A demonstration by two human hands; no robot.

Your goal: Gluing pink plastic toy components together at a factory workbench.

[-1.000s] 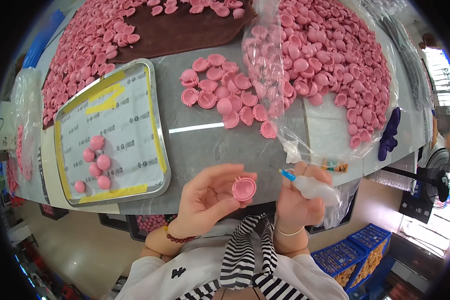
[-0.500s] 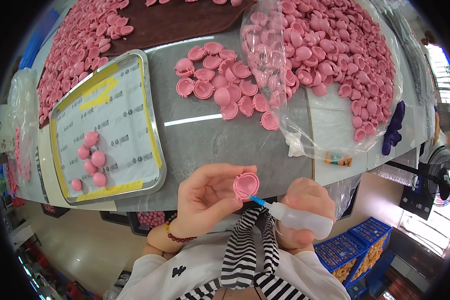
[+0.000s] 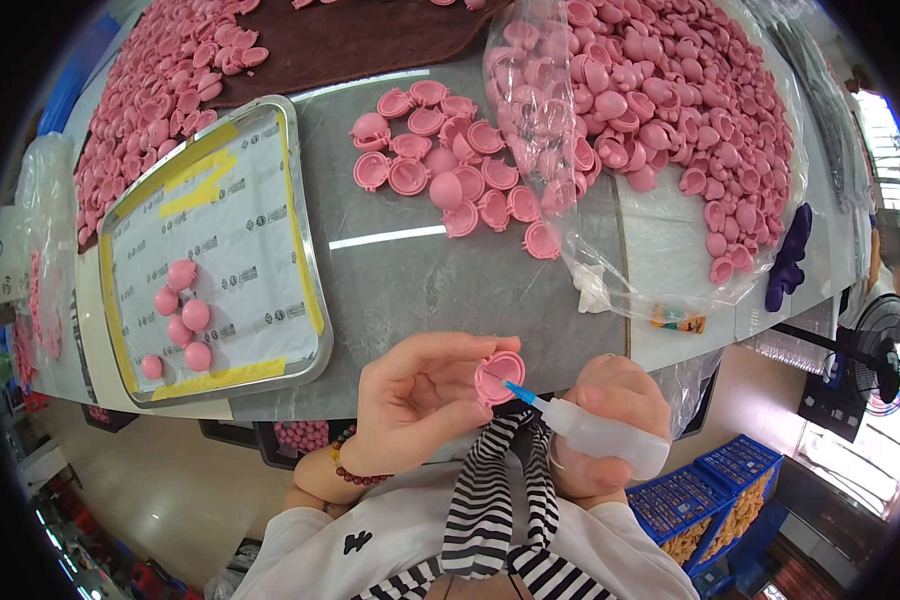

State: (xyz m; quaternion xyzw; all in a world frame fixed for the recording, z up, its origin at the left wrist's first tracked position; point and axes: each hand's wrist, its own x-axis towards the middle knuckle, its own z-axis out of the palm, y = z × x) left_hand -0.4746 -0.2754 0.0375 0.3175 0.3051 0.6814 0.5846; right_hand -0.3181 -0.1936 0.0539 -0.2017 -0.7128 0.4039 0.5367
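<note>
Between the thumb and fingers of my left hand (image 3: 410, 395) is a pink plastic half-shell (image 3: 501, 377), its hollow side facing me. My right hand (image 3: 615, 425) is wrapped round a translucent white squeeze bottle (image 3: 610, 440). The bottle's blue needle tip (image 3: 520, 393) points left and reaches over the shell's lower right rim, close to its inside. Whether any liquid comes out is too small to tell. Beyond my hands, a loose group of pink half-shells (image 3: 407, 177) lies on the grey tabletop (image 3: 420, 290).
At left, a metal tray (image 3: 322, 350) with a paper lining and yellow tape carries several closed pink balls (image 3: 196, 315). A clear plastic bag (image 3: 570, 230) spills many pink shells (image 3: 660, 110) at right. More shells (image 3: 160, 100) are heaped far left, by a brown cloth (image 3: 360, 50).
The shell in my left hand has shifted slightly right and tilted. The bottle's blue tip now reaches farther over the shell's rim toward its inside.
</note>
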